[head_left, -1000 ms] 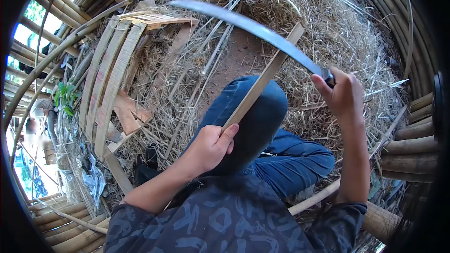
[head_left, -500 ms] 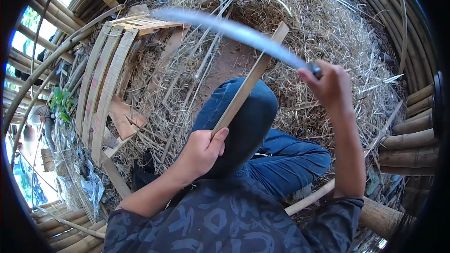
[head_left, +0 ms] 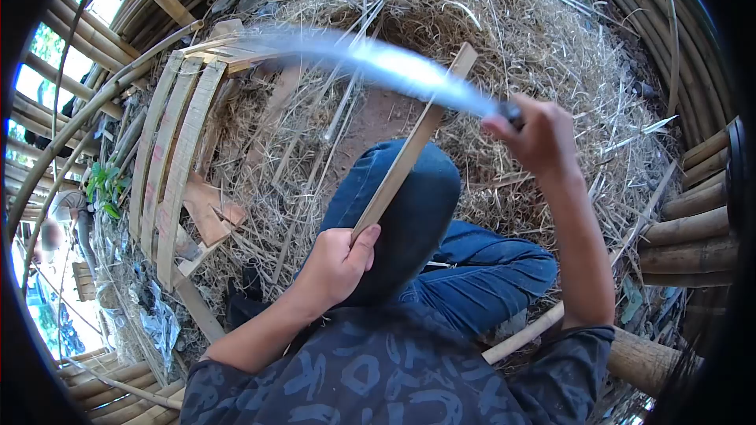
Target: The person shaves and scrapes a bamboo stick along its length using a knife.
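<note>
My left hand [head_left: 340,265] is closed around the lower end of a narrow bamboo strip [head_left: 400,167]. The strip slants up and to the right across my raised knee [head_left: 429,189], its far end over the shavings. In my right hand [head_left: 539,135] is the dark handle of a machete [head_left: 398,69]. Its long blade is smeared by motion and reaches to the upper left. In the view the blade crosses the strip near its far end; whether they touch I cannot tell.
Pale shavings [head_left: 543,47] cover the ground. A slatted wooden crate [head_left: 177,134] stands at the left. Bamboo poles [head_left: 693,248] form walls on both sides, and a bamboo pole [head_left: 524,334] lies beside my right elbow. A person [head_left: 71,212] is at the far left.
My right hand and the machete have shifted slightly left, the blade still blurred. The strip stays in my left hand at nearly the same slant.
</note>
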Available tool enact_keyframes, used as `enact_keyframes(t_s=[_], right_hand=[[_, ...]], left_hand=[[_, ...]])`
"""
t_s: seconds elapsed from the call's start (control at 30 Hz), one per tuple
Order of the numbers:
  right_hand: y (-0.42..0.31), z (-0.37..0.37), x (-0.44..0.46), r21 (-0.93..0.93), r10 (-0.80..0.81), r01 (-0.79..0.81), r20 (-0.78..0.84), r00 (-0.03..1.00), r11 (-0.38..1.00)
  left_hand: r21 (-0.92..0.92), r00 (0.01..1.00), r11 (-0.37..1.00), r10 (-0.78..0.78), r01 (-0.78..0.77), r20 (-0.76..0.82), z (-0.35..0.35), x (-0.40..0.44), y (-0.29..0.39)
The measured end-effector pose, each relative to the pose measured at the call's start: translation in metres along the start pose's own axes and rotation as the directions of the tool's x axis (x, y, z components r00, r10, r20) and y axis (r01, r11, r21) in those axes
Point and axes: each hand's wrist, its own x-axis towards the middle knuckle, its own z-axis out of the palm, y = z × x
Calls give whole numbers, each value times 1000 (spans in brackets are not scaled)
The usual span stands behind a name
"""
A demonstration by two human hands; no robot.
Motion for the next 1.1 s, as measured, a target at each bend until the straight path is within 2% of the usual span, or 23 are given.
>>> enact_keyframes(t_s=[0.03,0.07,0.1,0.17,0.23,0.27,0.33,0.37,0.43,0.5,0.53,0.57,0.63,0.67,0.7,0.77,0.8,0.87,0.97,1.1], right_hand=[[10,-8,4,19,163,-163,30,986,986],[15,-16,4,-34,196,-193,125,973,981],[13,-18,1,-47,194,-189,118,974,981],[-12,-16,-12,-74,-60,58,-22,998,996],[-42,-18,-20,-146,-191,203,88,978,968],[-45,-19,-19,-145,-186,197,86,979,970],[-49,-17,-14,-192,-303,341,203,931,920],[-29,-6,-9,-156,-352,372,143,925,915],[2,5,1,-86,-227,224,-20,974,971],[18,-8,8,-76,74,-71,37,997,995],[11,-16,8,-92,79,-83,-50,996,992],[6,-20,6,-101,70,-76,-62,996,992],[-5,-24,-7,-77,201,-197,50,978,977],[-12,-26,-12,-87,129,-129,1,992,988],[-20,-25,-19,-91,131,-130,2,991,987],[-33,-20,-29,-112,-114,119,52,992,987],[-35,-20,-29,-107,-108,112,46,993,988],[-40,-24,-27,-175,-236,252,109,966,952],[-51,-20,-27,-48,-214,223,140,967,974],[-82,-26,-32,-5,-238,251,307,922,968]], left_hand=[[8,1000,1000,-9,9,5,-1,-1,1],[15,1000,1000,-16,16,11,-1,-1,3],[6,1000,1000,-4,4,13,0,-1,4],[40,1000,999,-1,0,24,3,1,6],[35,999,999,5,-6,39,5,3,5],[33,999,999,1,-3,45,5,3,4],[51,999,999,-4,1,44,3,2,7],[58,999,998,-10,8,42,1,0,7],[22,1000,1000,-15,15,20,0,-2,3],[-30,1000,1000,-9,8,-6,0,-3,2],[-15,1000,1000,-9,9,5,-1,-4,3],[1,1000,1000,-3,3,15,-2,-2,5],[-4,1000,1000,-13,13,23,-1,-1,5],[-1,999,999,-33,33,38,0,0,5],[-4,999,999,-32,32,41,1,1,5],[7,999,1000,-8,8,47,2,3,4],[17,999,1000,-8,7,48,1,3,4],[48,1000,999,23,-24,21,2,2,3],[49,1000,999,15,-15,4,2,1,3],[60,1000,998,-3,1,25,2,2,3]])
